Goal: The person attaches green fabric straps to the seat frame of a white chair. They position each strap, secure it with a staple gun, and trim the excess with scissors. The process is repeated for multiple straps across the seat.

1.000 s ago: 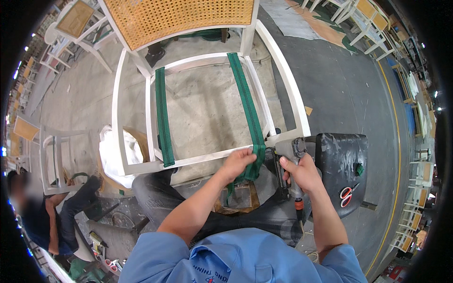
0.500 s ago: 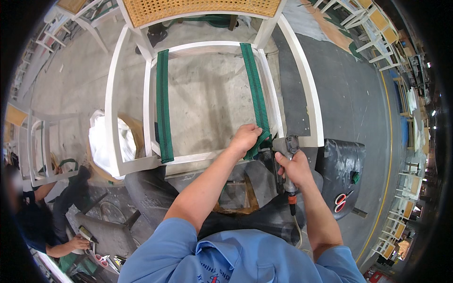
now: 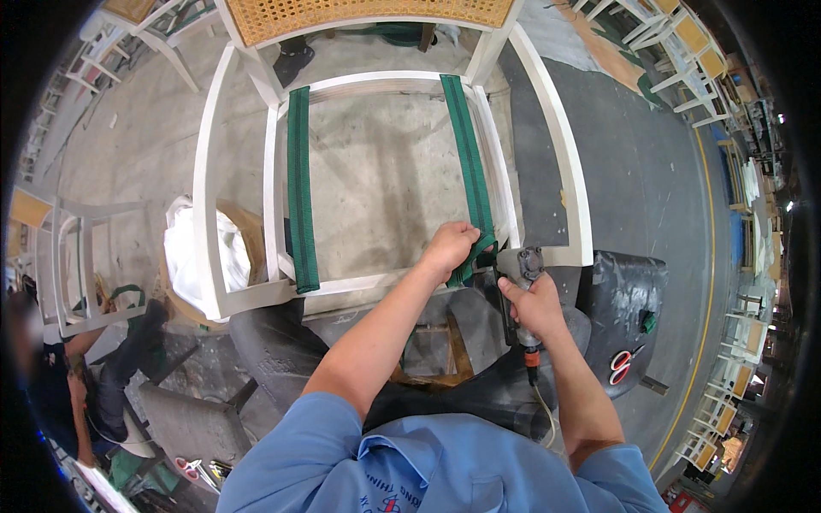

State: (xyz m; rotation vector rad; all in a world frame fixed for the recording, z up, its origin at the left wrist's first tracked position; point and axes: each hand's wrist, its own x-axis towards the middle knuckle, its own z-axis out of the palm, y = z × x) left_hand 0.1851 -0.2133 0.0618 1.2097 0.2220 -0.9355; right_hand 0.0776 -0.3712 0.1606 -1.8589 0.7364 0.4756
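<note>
A white wooden chair frame (image 3: 205,171) with a woven cane back (image 3: 376,21) stands before me, its seat open. Two green webbing straps run from back rail to front rail, one strap (image 3: 301,188) at the left and another strap (image 3: 466,154) at the right. My left hand (image 3: 451,250) pinches the folded near end of the right strap at the front rail. In my right hand (image 3: 532,303) is a pneumatic staple gun (image 3: 520,263), gripped by its body, with its nose close against that folded end. The exact contact point is hidden.
White cloth in a round container (image 3: 205,256) stands left of the chair. At the right, red-handled scissors (image 3: 624,366) lie on a dark padded surface (image 3: 623,291). An air hose (image 3: 546,415) trails from the gun. Another person (image 3: 64,385) sits at the lower left, near more chair frames.
My hands, the strap and the staple gun hold nearly the same place, with the view shifted slightly. The person at the left has drawn a hand back from the tool they held.
</note>
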